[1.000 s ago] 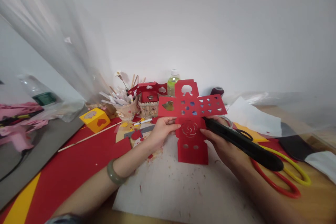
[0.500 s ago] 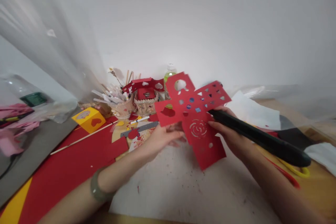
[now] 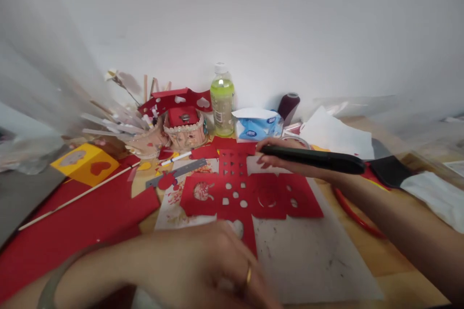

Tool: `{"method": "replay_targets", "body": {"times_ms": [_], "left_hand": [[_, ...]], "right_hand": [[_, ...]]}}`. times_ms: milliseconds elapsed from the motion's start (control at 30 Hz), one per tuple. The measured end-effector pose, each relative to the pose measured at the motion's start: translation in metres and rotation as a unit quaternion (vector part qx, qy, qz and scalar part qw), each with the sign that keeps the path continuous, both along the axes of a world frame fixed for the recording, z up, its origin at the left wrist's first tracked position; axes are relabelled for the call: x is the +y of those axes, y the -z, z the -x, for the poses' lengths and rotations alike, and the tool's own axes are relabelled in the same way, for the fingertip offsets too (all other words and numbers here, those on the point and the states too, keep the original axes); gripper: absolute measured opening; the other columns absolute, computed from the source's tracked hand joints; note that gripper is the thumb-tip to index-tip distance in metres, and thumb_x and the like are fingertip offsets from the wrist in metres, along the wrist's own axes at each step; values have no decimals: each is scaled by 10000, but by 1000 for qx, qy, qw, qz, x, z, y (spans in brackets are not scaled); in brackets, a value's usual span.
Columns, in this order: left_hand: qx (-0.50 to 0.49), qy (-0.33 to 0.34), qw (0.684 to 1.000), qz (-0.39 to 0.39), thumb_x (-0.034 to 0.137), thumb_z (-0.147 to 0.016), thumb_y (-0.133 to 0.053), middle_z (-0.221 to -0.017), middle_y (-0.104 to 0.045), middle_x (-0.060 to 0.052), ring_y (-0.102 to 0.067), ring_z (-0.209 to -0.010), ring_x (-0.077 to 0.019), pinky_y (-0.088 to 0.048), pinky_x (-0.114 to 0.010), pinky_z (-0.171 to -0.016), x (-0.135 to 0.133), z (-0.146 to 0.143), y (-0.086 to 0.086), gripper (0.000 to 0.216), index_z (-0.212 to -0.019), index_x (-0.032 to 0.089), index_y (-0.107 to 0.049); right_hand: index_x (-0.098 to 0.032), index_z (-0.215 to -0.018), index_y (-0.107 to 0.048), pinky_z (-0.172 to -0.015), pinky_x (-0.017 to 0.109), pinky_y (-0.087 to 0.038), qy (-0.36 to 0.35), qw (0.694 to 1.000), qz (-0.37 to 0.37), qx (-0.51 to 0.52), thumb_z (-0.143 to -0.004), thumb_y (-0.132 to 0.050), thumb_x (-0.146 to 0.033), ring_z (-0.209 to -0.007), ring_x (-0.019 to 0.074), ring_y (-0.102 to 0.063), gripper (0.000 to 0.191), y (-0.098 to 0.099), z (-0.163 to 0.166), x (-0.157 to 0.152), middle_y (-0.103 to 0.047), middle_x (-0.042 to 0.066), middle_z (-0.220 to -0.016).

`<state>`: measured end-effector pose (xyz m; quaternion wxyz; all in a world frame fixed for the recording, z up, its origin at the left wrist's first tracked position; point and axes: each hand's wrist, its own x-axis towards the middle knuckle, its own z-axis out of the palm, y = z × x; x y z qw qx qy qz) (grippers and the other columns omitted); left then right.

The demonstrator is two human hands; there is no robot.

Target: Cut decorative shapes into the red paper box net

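Observation:
A red cross-shaped paper cut-out [image 3: 250, 193] with punched shapes lies flat on a white sheet [image 3: 308, 260]. My right hand [image 3: 281, 154] is at the cut-out's far edge, closed round a long black tool [image 3: 315, 158] that points left. My left hand [image 3: 213, 265] is close to the camera at the bottom, blurred by motion, over the cut-out's near arm; a ring shows on one finger, and I cannot make out whether the fingers hold anything.
At the back stand a green drink bottle [image 3: 222, 100], a blue tissue pack [image 3: 258, 125], a dark thread spool [image 3: 288, 105], a red box in a basket [image 3: 184, 128] and a holder of sticks [image 3: 141, 133]. A yellow cube [image 3: 85, 164] and red sheet [image 3: 72, 222] lie left.
The cut-out, held up in both hands before, now lies flat on the white sheet. My left hand has let go and drawn back toward me. The view has tilted down.

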<state>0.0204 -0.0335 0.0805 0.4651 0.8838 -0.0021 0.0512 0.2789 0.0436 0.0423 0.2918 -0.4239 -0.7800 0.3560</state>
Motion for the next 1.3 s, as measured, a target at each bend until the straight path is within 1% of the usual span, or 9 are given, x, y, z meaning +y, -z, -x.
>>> {"method": "replay_targets", "body": {"times_ms": [67,133,267,367,567,733,900,1033,1300], "left_hand": [[18,-121,976,-180,186,-996,-380,-1117,-689,-69,-611,-1095,-122,-412,-192,-1000,9,-1,17,298,-1099,95,-645],[62,-191,912,-357,223,-1001,-381,-1213,-638,-125,-582,-1158,-159,-420,-266,-1011,16,-2,41,321,-1185,71,-596],[17,-242,839,-488,312,-981,-434,-1245,-624,-83,-630,-1089,-209,-525,-322,-849,16,-4,82,309,-1177,144,-604],[-17,-257,826,-501,238,-971,-420,-1183,-661,-65,-668,-1012,-218,-544,-314,-755,12,-6,90,269,-1113,171,-639],[-30,-263,815,-515,178,-973,-326,-1184,-656,-101,-648,-1052,-253,-514,-339,-816,7,-7,91,351,-1114,143,-645],[-52,-296,808,-507,176,-995,-233,-1157,-671,-81,-654,-1040,-232,-485,-331,-822,4,-9,97,427,-1137,185,-635],[-37,-290,806,-514,189,-985,-269,-1165,-669,-61,-644,-1048,-224,-445,-326,-845,4,-10,97,393,-1136,194,-632],[-32,-290,812,-506,206,-984,-293,-1179,-662,-46,-632,-1040,-221,-424,-333,-858,5,-12,96,366,-1134,195,-626],[-28,-288,814,-504,200,-975,-317,-1170,-664,-60,-601,-1095,-226,-413,-325,-885,4,-12,97,336,-1130,177,-615]], "right_hand": [[-254,-1114,-548,-585,271,-506,81,996,-29,31,-865,-553,-448,-664,143,-633,316,0,-4,-5,-659,4,-826],[-269,-1143,-531,-568,267,-495,155,985,-59,55,-896,-497,-466,-596,121,-600,318,-5,-7,-16,-627,-8,-803],[-285,-929,-665,-729,267,-497,250,965,-60,45,-859,-566,-399,-878,172,-630,166,-15,-3,-46,-679,3,-970],[-288,-932,-653,-641,274,-511,248,968,14,19,-822,-602,-389,-733,161,-635,158,-4,6,-63,-692,-9,-872],[-262,-890,-603,-631,280,-551,189,979,81,15,-789,-618,-349,-737,175,-663,134,22,24,-79,-689,-1,-814],[-273,-842,-561,-518,229,-471,208,975,72,4,-804,-615,-308,-601,136,-587,75,17,13,-75,-637,-33,-705],[-281,-851,-533,-516,190,-395,286,946,99,120,-780,-669,-342,-600,100,-499,166,16,-3,-71,-579,-57,-708],[-285,-845,-515,-477,173,-361,264,945,127,142,-791,-656,-280,-547,82,-470,151,11,9,-75,-568,-67,-681],[-272,-804,-497,-444,156,-382,203,975,65,70,-815,-610,-269,-527,75,-461,113,4,16,-72,-512,-67,-661]]}}
